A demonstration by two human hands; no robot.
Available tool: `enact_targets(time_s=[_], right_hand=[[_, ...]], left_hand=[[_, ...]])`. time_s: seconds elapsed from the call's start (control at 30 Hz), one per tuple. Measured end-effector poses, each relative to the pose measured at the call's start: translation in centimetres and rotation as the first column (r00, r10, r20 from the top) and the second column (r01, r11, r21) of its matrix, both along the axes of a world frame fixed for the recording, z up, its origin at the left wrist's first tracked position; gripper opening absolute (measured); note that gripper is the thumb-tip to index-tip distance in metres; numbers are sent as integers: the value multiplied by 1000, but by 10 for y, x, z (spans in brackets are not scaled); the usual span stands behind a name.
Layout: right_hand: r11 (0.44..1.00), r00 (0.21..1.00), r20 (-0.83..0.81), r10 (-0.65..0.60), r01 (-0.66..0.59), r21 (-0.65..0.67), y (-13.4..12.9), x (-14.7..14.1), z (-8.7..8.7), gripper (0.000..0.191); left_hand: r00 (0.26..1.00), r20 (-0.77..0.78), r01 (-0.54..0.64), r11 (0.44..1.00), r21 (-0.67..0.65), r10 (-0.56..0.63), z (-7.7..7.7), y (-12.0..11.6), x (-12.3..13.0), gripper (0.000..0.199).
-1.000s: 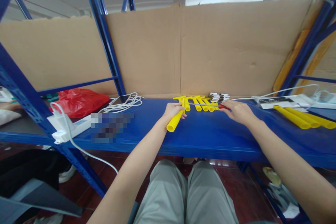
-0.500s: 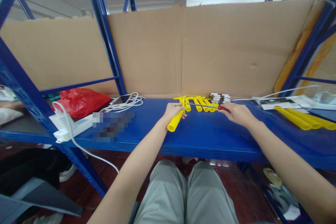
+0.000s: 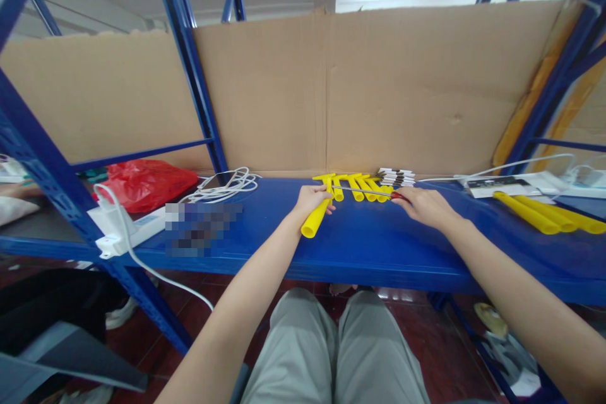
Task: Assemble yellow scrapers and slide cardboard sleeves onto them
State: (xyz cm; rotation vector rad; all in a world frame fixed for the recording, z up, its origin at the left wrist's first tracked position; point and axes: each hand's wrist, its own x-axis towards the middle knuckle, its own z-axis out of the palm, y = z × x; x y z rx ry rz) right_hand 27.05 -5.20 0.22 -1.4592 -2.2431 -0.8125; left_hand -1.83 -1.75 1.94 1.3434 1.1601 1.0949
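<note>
My left hand (image 3: 312, 199) is closed around a yellow tube-handled piece (image 3: 313, 222), its open round end pointing toward me. In my right hand (image 3: 419, 203) is the red handle of a screwdriver (image 3: 377, 192), whose long metal shaft runs left to the yellow piece near my left fingers. Behind the shaft, several yellow T-shaped pieces (image 3: 358, 192) lie in a row on the blue shelf (image 3: 369, 243). A stack of small white and dark items (image 3: 396, 177) is just behind my right fingertips.
Yellow tubes (image 3: 533, 214) lie at the right beside papers (image 3: 502, 185). On the left are a red plastic bag (image 3: 149, 183), coiled white cable (image 3: 231, 183) and a power strip (image 3: 146, 227). Cardboard (image 3: 402, 88) stands behind; a blue post (image 3: 196, 69) rises left.
The right hand and screwdriver have shifted very slightly left. The left hand still holds the yellow piece in nearly the same place.
</note>
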Motion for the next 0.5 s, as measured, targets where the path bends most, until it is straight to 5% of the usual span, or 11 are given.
enact_targets(time_s=[0.2, 0.5], right_hand=[[993, 993, 15, -116, 116, -6, 0, 0, -1, 29], [998, 1000, 10, -10, 9, 57, 0, 0, 1, 32]], left_hand=[[1000, -8, -15, 1000, -13, 15, 1, -2, 3, 53], [1000, -17, -2, 1000, 3, 2, -2, 2, 1, 54]])
